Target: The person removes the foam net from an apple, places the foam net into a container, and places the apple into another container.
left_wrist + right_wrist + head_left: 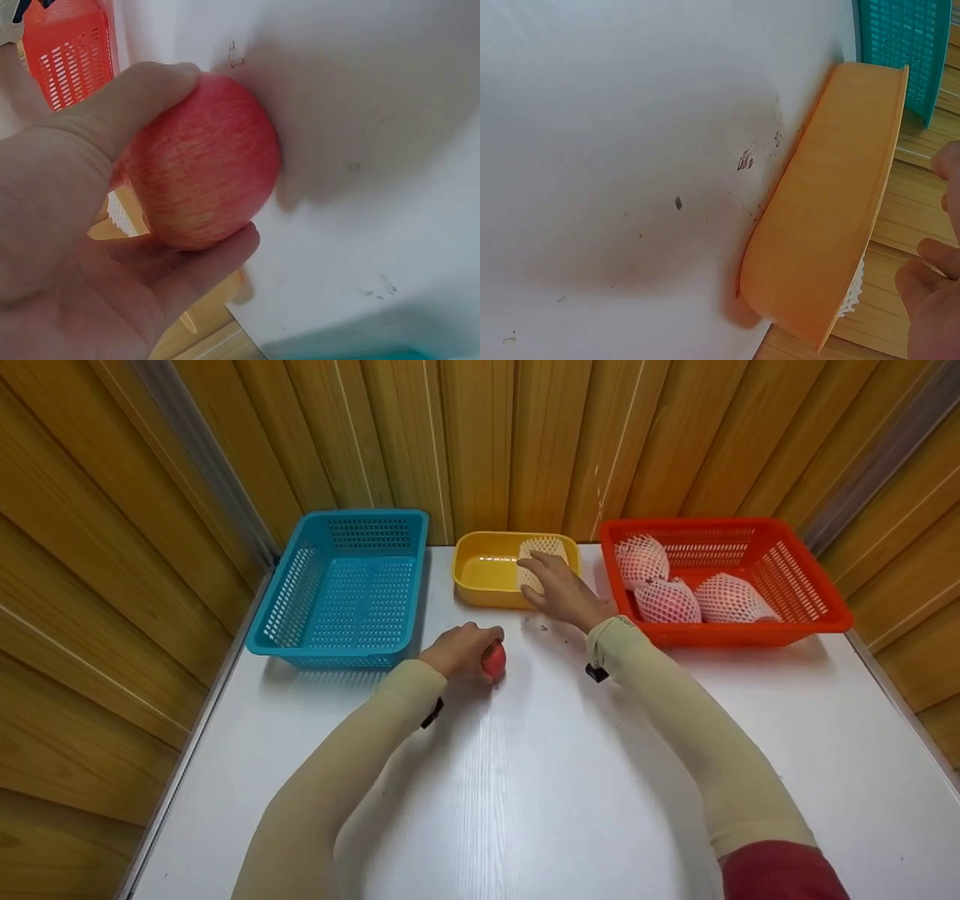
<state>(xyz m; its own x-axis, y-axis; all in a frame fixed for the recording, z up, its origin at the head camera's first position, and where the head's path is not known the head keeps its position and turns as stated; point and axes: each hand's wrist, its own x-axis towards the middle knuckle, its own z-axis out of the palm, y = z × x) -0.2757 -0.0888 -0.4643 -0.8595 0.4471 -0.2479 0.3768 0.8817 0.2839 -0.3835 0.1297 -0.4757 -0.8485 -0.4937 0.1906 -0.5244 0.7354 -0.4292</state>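
Observation:
My left hand (459,651) holds a red apple (494,661) low over the white table, between the blue basket and the yellow container. In the left wrist view the thumb and fingers curl round the apple (206,161), which has no net on it. Over the right end of the yellow container (484,574) is my right hand (564,591), its fingers spread and loosely bent. A white foam net (543,544) lies in that container beneath the fingers. In the right wrist view the hand (937,292) appears apart from the net (853,289), pinching nothing.
A blue perforated basket (259,639) stands at the back left with nothing in it. The red basket (814,622) at the back right holds several net-wrapped fruits (667,601). Wooden panel walls (480,442) close off the back and sides. Small dark specks mark the table (555,780).

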